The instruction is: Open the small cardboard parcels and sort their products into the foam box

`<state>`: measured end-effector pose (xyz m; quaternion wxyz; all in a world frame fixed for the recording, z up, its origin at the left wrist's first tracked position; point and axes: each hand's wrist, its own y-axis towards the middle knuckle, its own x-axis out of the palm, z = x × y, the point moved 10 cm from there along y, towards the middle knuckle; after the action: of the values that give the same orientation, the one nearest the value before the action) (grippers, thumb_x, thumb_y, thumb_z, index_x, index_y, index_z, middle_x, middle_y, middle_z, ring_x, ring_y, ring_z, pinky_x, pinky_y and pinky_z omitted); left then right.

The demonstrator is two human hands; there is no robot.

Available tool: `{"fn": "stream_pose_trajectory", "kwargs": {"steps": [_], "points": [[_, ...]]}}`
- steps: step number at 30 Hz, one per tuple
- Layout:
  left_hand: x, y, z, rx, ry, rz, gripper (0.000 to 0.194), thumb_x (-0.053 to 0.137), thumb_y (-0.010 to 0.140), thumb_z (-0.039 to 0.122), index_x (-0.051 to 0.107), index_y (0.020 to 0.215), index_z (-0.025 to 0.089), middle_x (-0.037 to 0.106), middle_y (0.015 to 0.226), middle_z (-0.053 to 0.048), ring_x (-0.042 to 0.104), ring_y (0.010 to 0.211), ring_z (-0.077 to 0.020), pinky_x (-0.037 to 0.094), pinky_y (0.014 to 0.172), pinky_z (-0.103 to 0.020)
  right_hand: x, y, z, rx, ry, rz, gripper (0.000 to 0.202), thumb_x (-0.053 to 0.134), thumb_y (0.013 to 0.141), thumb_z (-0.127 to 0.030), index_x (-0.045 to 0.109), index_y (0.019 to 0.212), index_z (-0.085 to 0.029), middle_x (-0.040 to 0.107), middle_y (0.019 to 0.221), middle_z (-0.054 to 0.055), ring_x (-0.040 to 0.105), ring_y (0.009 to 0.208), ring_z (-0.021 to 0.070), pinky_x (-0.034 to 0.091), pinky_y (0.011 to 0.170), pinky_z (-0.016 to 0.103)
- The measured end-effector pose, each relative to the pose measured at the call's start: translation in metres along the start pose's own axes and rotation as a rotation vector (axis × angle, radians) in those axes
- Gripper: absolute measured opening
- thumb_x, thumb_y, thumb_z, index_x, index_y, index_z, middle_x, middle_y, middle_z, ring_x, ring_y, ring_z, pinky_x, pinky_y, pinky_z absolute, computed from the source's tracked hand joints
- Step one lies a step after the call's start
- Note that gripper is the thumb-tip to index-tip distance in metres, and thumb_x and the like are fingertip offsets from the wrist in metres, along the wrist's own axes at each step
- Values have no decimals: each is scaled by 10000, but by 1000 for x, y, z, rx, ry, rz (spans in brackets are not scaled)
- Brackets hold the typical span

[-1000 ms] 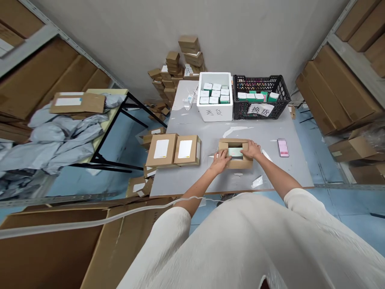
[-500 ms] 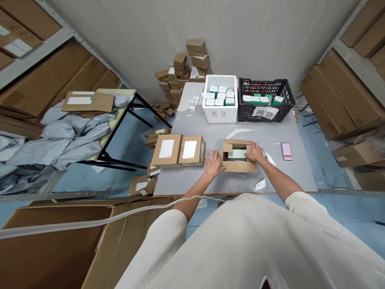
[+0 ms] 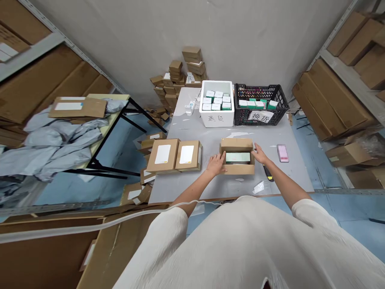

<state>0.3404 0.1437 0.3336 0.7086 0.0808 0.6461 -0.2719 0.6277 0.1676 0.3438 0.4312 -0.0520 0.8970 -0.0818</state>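
Head view: my left hand (image 3: 215, 164) lies with its fingers over the left end of the open carton (image 3: 239, 170), and I cannot tell whether it grips that wall; my right hand (image 3: 260, 154) is loosely spread at the right end, fingertips by the rim. The pale green box (image 3: 238, 157) lies inside the carton, which rests on the grey surface (image 3: 192, 186) to the right of two labelled cartons (image 3: 163, 155). A yellow-and-black cutter (image 3: 268, 173) lies beside my right forearm.
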Motion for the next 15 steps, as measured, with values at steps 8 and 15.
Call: {"fn": "stream_pose_trajectory", "kwargs": {"steps": [8,15], "points": [[-4,-3,-14,-162,-10,99,1284,890,785,640,199,1763,177,515,1563,-277,500,1403,-460,355,1184,-570,-35,-35,38,128,-69,201,879,481,927,-363,205,1735,-154,393,1672,231,585,1341,322,491,1166,526],[-4,9,-10,-33,-74,47,1314,953,727,553,237,1758,168,407,1697,-292,469,1495,-493,374,1227,-535,-24,-43,44,173,-297,173,653,509,961,-342,474,1591,-173,543,1520,192,585,1287,336,485,1121,491]]}}
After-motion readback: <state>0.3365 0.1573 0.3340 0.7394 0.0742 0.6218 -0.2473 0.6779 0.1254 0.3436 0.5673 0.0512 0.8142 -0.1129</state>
